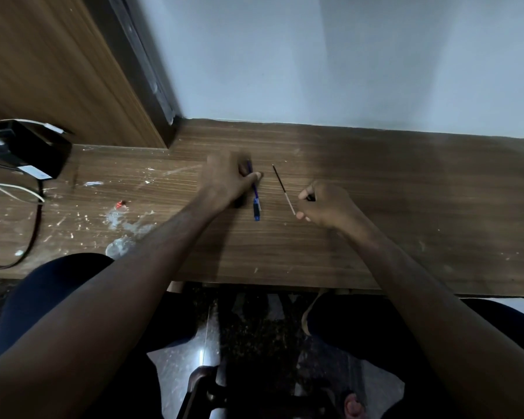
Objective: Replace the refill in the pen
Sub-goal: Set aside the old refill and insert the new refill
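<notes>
On the table: pen left, refill just right of it. Far left, a box with cables.

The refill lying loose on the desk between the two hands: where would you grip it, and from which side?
Probably at its pale near end. The refill lies flat on the desk, thin and straight, dark tip pointing away toward the wall. The right hand is already beside that end, so a pinch from the right, thumb and forefinger across the tube, looks easiest. The left hand is on the blue pen.
</notes>
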Tool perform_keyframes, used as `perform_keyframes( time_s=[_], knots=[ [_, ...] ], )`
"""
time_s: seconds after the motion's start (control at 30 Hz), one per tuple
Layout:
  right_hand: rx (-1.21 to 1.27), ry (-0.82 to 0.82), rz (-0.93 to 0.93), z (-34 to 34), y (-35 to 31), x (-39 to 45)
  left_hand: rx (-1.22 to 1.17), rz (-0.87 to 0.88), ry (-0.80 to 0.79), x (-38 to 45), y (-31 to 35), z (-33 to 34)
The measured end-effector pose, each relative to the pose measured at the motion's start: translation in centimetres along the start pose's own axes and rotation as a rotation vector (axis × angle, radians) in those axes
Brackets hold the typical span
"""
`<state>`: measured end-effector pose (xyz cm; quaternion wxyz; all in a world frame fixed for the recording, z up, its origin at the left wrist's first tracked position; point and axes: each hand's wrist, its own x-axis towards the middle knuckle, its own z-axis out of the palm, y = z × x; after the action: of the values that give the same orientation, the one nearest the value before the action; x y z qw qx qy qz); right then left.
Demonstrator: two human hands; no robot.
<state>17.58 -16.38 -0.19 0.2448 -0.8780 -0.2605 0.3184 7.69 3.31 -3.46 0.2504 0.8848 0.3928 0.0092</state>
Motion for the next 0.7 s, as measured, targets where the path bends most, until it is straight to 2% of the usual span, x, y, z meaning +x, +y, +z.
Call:
perform_keyframes(
  time_s=[0.13, 0.3, 0.53, 0.7],
  knots=[
    [0.03, -0.052, -0.007, 0.1, -0.1, 0.0, 0.151, -0.029, 0.027, -0.7, 0.7, 0.8],
    [0.171, -0.124, 0.046, 0.3, 0.0, 0.0, 0.198, -0.045, 0.019, -0.5, 1.2, 1.2],
    [0.175, -0.097, 0.062, 0.9, 0.6, 0.3, 0.26, 0.048, 0.016, -0.1, 1.5, 1.7],
    [0.191, -0.072, 0.039, 1.2, 0.6, 0.5, 0.118, 0.075, 0.001, 0.8, 1.3, 0.2]
  ],
)
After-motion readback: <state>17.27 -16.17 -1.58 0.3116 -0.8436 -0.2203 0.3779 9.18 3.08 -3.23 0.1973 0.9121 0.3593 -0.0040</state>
